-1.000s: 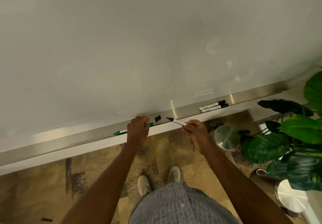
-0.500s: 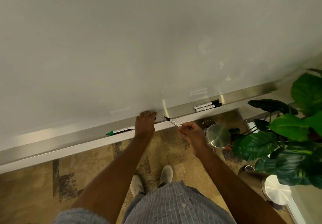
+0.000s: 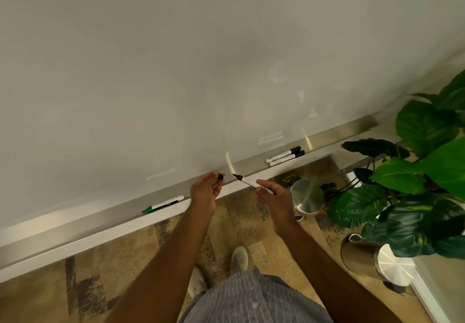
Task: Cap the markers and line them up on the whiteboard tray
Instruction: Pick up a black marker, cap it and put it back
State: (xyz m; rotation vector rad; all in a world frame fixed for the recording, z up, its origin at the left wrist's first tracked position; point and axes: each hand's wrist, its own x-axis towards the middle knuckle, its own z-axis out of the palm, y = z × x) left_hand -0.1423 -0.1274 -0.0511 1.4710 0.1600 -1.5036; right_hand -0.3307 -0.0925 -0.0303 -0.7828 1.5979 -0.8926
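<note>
My right hand [image 3: 273,193] grips an uncapped black marker [image 3: 249,182] by its white barrel, tip pointing left. My left hand [image 3: 205,190] pinches a black cap [image 3: 220,177] a short gap left of that tip. Both hover just in front of the metal whiteboard tray [image 3: 327,138]. A green marker [image 3: 163,204] lies on the tray to the left of my left hand. Two capped black markers [image 3: 285,155] lie side by side on the tray to the right.
The whiteboard [image 3: 176,71] fills the upper view. A steel bin [image 3: 307,199] stands on the floor under the tray beside a large leafy plant [image 3: 415,184]. A second steel canister [image 3: 377,262] sits lower right. My shoes [image 3: 239,257] are on patterned carpet.
My left hand left the green marker, picked the black cap off the tray and lifted it toward the marker tip. My right hand stayed holding the uncapped marker.
</note>
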